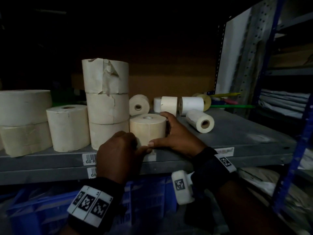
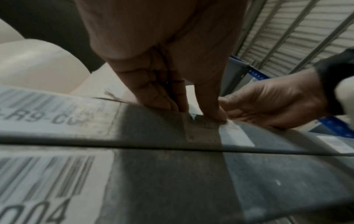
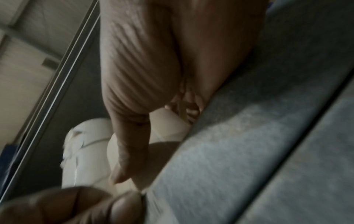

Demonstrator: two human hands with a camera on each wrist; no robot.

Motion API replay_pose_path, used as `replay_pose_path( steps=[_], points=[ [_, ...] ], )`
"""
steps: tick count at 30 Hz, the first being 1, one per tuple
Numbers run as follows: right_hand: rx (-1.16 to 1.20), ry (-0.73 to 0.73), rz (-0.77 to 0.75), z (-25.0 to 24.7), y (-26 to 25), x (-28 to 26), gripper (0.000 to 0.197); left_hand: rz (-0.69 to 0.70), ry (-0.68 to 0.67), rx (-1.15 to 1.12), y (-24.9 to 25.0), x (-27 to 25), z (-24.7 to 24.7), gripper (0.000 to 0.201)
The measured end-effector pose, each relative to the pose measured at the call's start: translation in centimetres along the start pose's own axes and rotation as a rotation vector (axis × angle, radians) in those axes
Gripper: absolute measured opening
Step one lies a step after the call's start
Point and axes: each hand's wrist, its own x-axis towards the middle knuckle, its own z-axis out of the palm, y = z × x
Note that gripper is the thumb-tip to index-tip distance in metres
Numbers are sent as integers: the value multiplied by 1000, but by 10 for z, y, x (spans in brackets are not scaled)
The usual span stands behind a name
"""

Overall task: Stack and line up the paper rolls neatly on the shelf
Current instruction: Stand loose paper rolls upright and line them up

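Note:
A tan paper roll (image 1: 147, 131) stands upright near the front edge of the grey shelf (image 1: 237, 133), right beside a stack of three cream rolls (image 1: 106, 99). My right hand (image 1: 159, 131) wraps its right side, thumb along the bottom front, fingers behind the top rim. My left hand (image 1: 140, 147) holds the roll's lower left with curled fingers, its thumb meeting the right thumb. The left wrist view shows the left fingertips (image 2: 172, 104) down at the shelf lip by the roll (image 2: 95, 84). In the right wrist view the right thumb (image 3: 130, 151) lies across the roll (image 3: 168, 125).
Wide rolls (image 1: 23, 121) and a single upright roll (image 1: 67, 128) stand to the left. Several small rolls (image 1: 199, 121) lie loose at the back right, with coloured sticks (image 1: 225, 100) behind. Barcode labels (image 1: 89, 159) mark the shelf lip. Blue crates (image 1: 42, 209) sit below, a blue rack post (image 1: 291, 150) at right.

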Motion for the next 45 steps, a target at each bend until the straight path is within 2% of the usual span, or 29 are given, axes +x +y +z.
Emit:
replay_pose_path(
  steps=[3,8,10,18,23,27,30,33,35,37,39,41,45],
  points=[
    [-49,-1,-13,2,-1,1,115,-7,-18,27,-1,0,2,49],
    [-61,-9,-38,-1,-3,0,100,-54,-53,18,1,2,0,48],
    [-67,-9,-42,-1,-4,-1,100,-71,-52,11,3,2,-1,47],
    [-112,-8,-28,0,-4,-1,120,-143,-75,-41,7,2,-9,36],
    [-68,-14,-52,-1,-3,-2,114,-196,-128,-57,10,2,-17,27],
    [-8,-11,-79,2,-2,-2,96,-200,-243,-87,8,10,-28,26],
    [71,0,-69,2,0,-1,97,-156,-220,-75,15,20,-41,25],
    [85,15,-63,7,-2,-1,92,5,-20,-3,31,32,-55,19],
    [75,16,-47,9,-2,0,80,110,63,-55,43,42,-57,16],
    [119,-8,7,4,-7,0,59,156,5,-106,46,52,-51,21],
    [141,-57,87,-10,-17,-1,45,168,-132,-75,41,58,-38,26],
    [111,-90,157,-29,-32,-1,43,201,-221,7,34,57,-28,30],
    [-208,-71,149,-65,-69,19,42,247,-202,18,26,57,-21,34]
  ],
)
